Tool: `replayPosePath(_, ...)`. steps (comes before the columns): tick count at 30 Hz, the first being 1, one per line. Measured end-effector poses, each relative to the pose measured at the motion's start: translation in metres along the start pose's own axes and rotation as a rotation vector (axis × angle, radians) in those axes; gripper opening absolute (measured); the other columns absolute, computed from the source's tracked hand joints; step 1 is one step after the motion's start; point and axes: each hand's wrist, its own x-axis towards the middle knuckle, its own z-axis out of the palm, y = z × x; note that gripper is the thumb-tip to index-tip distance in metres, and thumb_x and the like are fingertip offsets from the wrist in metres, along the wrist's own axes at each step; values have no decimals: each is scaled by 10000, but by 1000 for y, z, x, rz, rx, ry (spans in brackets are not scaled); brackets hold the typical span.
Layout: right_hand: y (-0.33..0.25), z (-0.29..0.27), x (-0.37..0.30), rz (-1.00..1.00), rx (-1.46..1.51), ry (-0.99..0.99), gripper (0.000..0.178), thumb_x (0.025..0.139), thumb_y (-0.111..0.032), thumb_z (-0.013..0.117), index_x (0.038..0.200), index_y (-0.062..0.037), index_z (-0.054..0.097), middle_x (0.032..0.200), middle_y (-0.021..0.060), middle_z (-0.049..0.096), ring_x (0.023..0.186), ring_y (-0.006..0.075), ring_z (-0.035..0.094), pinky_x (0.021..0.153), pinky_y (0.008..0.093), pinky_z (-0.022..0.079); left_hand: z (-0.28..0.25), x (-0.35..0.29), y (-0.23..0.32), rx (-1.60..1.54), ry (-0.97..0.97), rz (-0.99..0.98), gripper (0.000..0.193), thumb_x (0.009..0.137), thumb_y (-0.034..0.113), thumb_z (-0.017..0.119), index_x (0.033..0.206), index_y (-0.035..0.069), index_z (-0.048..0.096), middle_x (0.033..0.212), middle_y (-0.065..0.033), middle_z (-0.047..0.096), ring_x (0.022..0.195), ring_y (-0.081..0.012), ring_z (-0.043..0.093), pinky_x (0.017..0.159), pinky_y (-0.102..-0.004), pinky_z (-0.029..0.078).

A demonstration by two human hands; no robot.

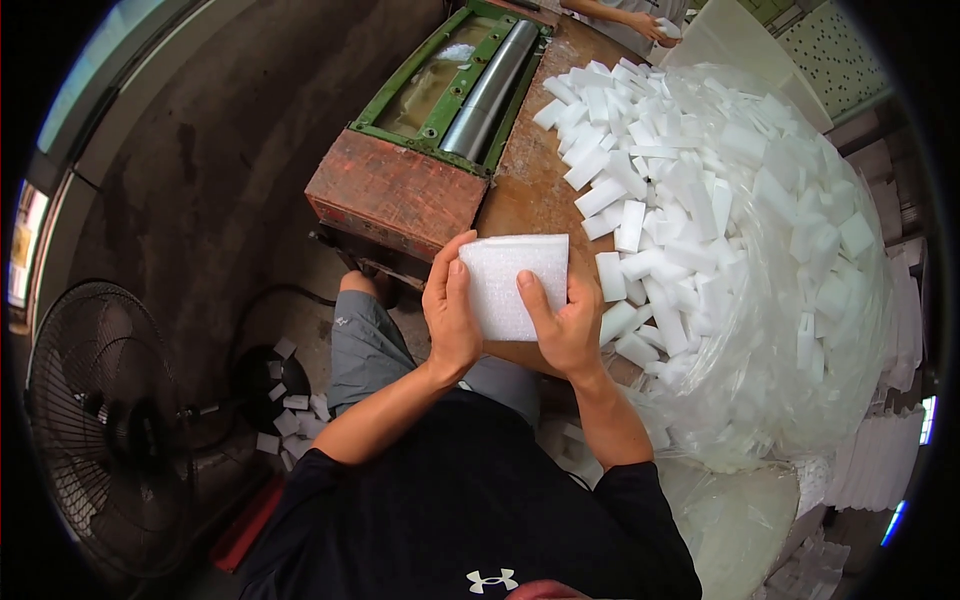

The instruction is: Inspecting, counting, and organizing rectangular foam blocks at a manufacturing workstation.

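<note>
Between my two hands I hold a roughly square stack of white foam sheets (508,290) in front of my chest. My left hand (453,310) presses along its left edge, fingers bent around the far corner. My right hand (567,318) grips the right side, thumb lying on the front face and fingers behind, partly hidden. Just beyond the stack is the brown tabletop (530,190), with a green-framed machine (440,95) carrying a shiny metal roller (490,90). To the right of my right hand spreads a big heap of white foam blocks (670,210).
Clear plastic sheeting (770,350) wraps the heap's right side. A red-brown box (395,190) forms the machine's near end. At lower left stands a black fan (110,430), near foam pieces (295,420) on the floor. Another person's hand (655,25) holds something white at the far end.
</note>
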Motion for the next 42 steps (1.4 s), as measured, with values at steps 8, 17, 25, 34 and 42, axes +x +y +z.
replayPosePath(8,-2,3,-26,-629,-401,125,311,835,-218,751,1093,-56,688,1108,187,613,935,339,654,761,416,550,-5,-17,7,-154,-211,87,839,960,616,488,1494,-12,334,1336,-170,537,1154,-222,547,1024,-376,415)
replayPosePath(17,5,0,-32,-863,-460,31,389,820,-153,730,1184,-42,652,1217,179,562,1004,335,650,802,406,538,-3,-19,12,-227,-251,148,718,925,447,617,1453,11,400,1401,-240,518,1330,-330,488,1102,-437,362)
replayPosePath(25,14,11,-45,-868,-424,145,311,941,-176,596,1202,-10,572,1202,167,614,979,307,678,797,402,513,-3,-29,7,-247,-291,198,695,942,454,576,1460,29,392,1388,-265,517,1307,-368,497,1099,-484,367)
replayPosePath(34,10,10,-19,-434,-226,59,392,843,-282,783,1098,-5,672,1146,238,609,1008,395,640,840,443,548,-29,-10,-18,132,-321,110,870,1001,646,363,1453,-95,310,1319,-176,494,1159,-232,527,994,-356,432)
replayPosePath(42,-28,-31,-5,-493,-63,-57,351,881,-282,753,1103,-15,701,1189,222,620,1070,365,646,901,404,532,-39,-2,-11,325,-239,338,739,1040,541,302,1429,-79,396,1123,-124,486,1079,-223,496,972,-378,395)
